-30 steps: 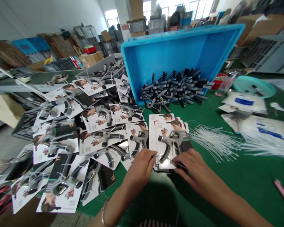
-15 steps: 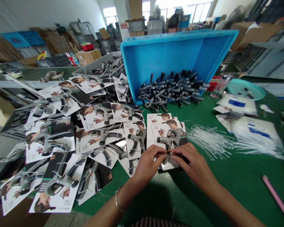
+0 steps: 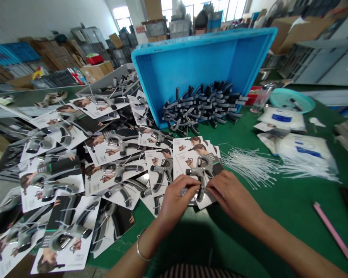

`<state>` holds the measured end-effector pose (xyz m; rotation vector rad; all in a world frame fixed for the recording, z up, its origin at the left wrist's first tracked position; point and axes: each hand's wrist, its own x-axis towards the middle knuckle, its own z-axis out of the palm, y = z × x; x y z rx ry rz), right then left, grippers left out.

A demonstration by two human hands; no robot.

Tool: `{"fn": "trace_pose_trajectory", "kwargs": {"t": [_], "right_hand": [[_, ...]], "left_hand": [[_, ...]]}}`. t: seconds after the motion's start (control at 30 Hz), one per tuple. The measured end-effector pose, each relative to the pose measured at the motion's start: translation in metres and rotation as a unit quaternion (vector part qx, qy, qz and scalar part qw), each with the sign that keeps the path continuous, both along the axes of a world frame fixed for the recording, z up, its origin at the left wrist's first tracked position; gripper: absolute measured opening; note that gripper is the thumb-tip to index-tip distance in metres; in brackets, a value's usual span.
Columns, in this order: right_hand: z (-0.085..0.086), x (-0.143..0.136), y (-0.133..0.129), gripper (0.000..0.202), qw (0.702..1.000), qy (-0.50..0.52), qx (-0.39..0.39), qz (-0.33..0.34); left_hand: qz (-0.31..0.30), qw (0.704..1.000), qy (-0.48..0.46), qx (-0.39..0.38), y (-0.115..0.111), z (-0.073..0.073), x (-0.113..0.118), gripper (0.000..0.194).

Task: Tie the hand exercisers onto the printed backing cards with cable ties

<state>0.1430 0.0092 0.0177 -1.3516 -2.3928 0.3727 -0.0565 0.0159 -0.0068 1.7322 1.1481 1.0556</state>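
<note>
A grey and black hand exerciser [image 3: 201,170] lies on a printed card [image 3: 179,154] at the top of a small stack in front of me. My left hand [image 3: 178,195], with a bangle on the wrist, is closed in a pinch at the left of the exerciser's lower handle. At the handle's right side my right hand [image 3: 230,193] has its fingers bent together near the card's edge. Whatever is between the fingertips is too small to make out. White cable ties [image 3: 249,166] are spread to the right of the stack.
Many carded exercisers [image 3: 66,231] cover the left side. A tilted blue crate [image 3: 188,69] holding loose exercisers stands behind. Plastic bags [image 3: 304,150], a turquoise tray [image 3: 292,100] and a pink stick [image 3: 335,233] are at the right. A person's head [image 3: 201,23] shows behind the crate.
The view has shifted, so the scene sits a little further left. My hands have moved slightly apart around the handle, and the right fingers are more folded.
</note>
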Motion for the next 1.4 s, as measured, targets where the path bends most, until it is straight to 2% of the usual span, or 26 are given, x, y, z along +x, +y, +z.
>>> {"fn": "trace_pose_trajectory", "kwargs": {"t": [0.2, 0.4, 0.53, 0.63, 0.7, 0.77, 0.87, 0.97, 1.07, 1.1, 1.23, 1.3, 1.4], "right_hand": [[0.007, -0.007, 0.001, 0.022, 1.0, -0.017, 0.014, 0.019], [0.005, -0.007, 0.002, 0.019, 0.999, 0.037, 0.008, 0.024], [0.003, -0.009, 0.004, 0.013, 0.998, 0.056, -0.013, 0.016], [0.006, -0.013, 0.007, 0.015, 0.999, 0.04, 0.006, 0.02], [0.01, -0.016, 0.009, 0.018, 0.999, 0.028, 0.026, 0.024], [0.014, -0.018, 0.011, 0.019, 0.998, 0.025, 0.04, 0.031], [0.014, -0.018, 0.012, 0.017, 0.998, 0.031, 0.041, 0.045], [0.007, -0.019, 0.012, 0.012, 0.998, 0.036, 0.026, 0.039], [0.0, -0.024, 0.011, 0.014, 0.999, 0.023, 0.025, 0.019], [-0.002, -0.025, 0.01, 0.016, 0.999, 0.015, 0.03, 0.012], [-0.008, -0.029, 0.009, 0.017, 0.999, 0.029, 0.032, -0.012], [-0.013, -0.029, 0.008, 0.015, 0.996, 0.079, 0.034, -0.028], [-0.023, -0.029, 0.002, 0.016, 0.981, 0.163, 0.058, -0.085]], "left_hand": [[-0.03, 0.998, 0.038, 0.028, -0.001, -0.001, 0.0, 0.01], [-0.022, 0.997, 0.067, -0.018, -0.003, -0.002, -0.004, 0.008], [-0.07, 0.99, 0.122, 0.021, -0.002, 0.012, -0.009, 0.015], [-0.077, 0.966, 0.231, 0.089, 0.002, 0.026, -0.009, 0.016], [-0.076, 0.951, 0.272, 0.126, 0.004, 0.033, -0.009, 0.017], [-0.075, 0.951, 0.263, 0.145, 0.005, 0.037, -0.01, 0.018], [-0.063, 0.97, 0.195, 0.133, 0.005, 0.038, -0.013, 0.018], [-0.036, 0.988, 0.123, 0.087, 0.003, 0.032, -0.017, 0.017], [-0.023, 0.993, 0.101, 0.055, -0.004, 0.015, -0.015, 0.011], [-0.018, 0.992, 0.11, 0.053, -0.008, 0.008, -0.013, 0.016], [0.039, 0.978, 0.18, 0.102, -0.019, -0.022, -0.002, 0.053], [0.069, 0.967, 0.206, 0.134, -0.019, -0.031, 0.002, 0.054], [0.089, 0.954, 0.234, 0.167, -0.013, -0.036, 0.005, 0.042]]}}
